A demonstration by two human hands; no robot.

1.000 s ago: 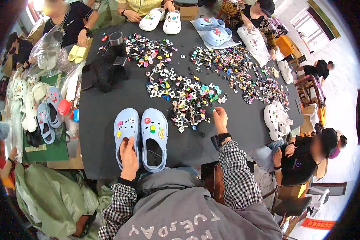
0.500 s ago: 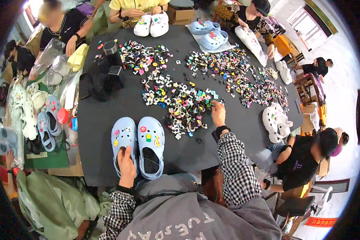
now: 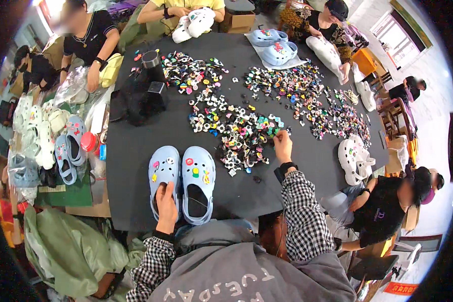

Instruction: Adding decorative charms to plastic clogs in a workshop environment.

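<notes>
A pair of light blue clogs stands side by side at the near edge of the black table, toes pointing away. Colourful charms sit on the left clog (image 3: 162, 160) and the right clog (image 3: 198, 173). My left hand (image 3: 167, 207) grips the left clog at its foot opening, with some fingers hidden inside. Beyond the clogs, on the right, my right hand (image 3: 283, 147) is at the edge of a loose heap of small shoe charms (image 3: 244, 138). Its fingertips are pinched together beside green charms; whatever they hold is too small to make out.
More charm heaps (image 3: 282, 83) spread over the far side. A black bag-like bundle (image 3: 136, 103) lies left, white clogs (image 3: 355, 158) right, blue clogs (image 3: 279, 53) at the back. Several co-workers sit around; one handles white clogs (image 3: 201, 21). A red-lidded jar (image 3: 89, 142) stands left.
The whole view has shifted slightly, moving the scene rightward. My hands keep nearly the same places. The far co-worker has tilted the white clogs; the left co-worker's arms have moved over clear plastic.
</notes>
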